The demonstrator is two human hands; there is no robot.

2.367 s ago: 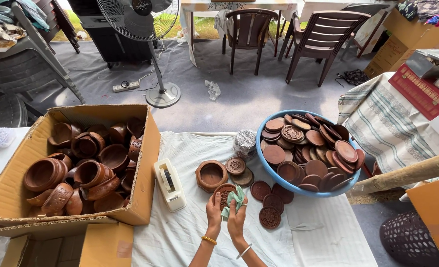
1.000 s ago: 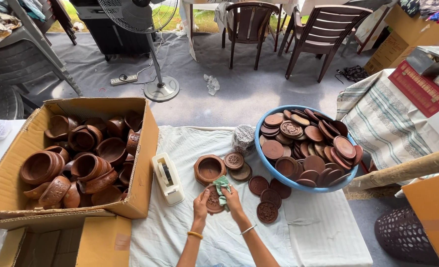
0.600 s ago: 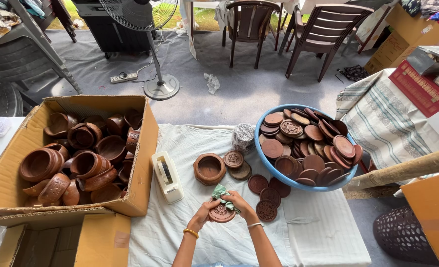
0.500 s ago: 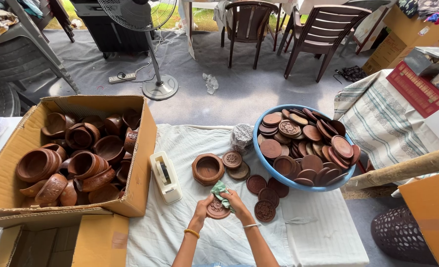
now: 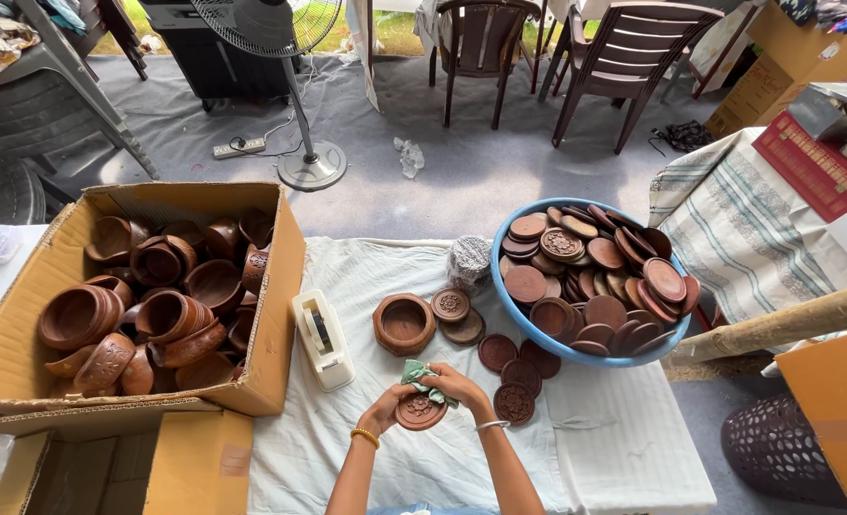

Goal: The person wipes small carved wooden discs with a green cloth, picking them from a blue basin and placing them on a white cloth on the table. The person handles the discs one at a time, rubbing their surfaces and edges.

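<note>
My left hand [image 5: 383,407] grips a round carved wooden lid [image 5: 419,412] just above the white cloth-covered table [image 5: 595,448]. My right hand [image 5: 459,384] presses a small green cloth [image 5: 419,375] onto the lid's top edge. A wooden bowl [image 5: 403,323] stands just beyond my hands. Beside it lie two more lids [image 5: 451,306], and three others [image 5: 514,402] lie to the right of my right hand.
A cardboard box [image 5: 271,315] full of wooden bowls sits at the left. A blue basin [image 5: 519,311] heaped with lids stands at the right. A white tape dispenser [image 5: 322,339] lies between box and bowl. Beyond are a standing fan [image 5: 311,172] and chairs [image 5: 623,57].
My hands have come down from a raised position to just above the table, still holding the lid and green cloth. The cloth has shifted across the lid.
</note>
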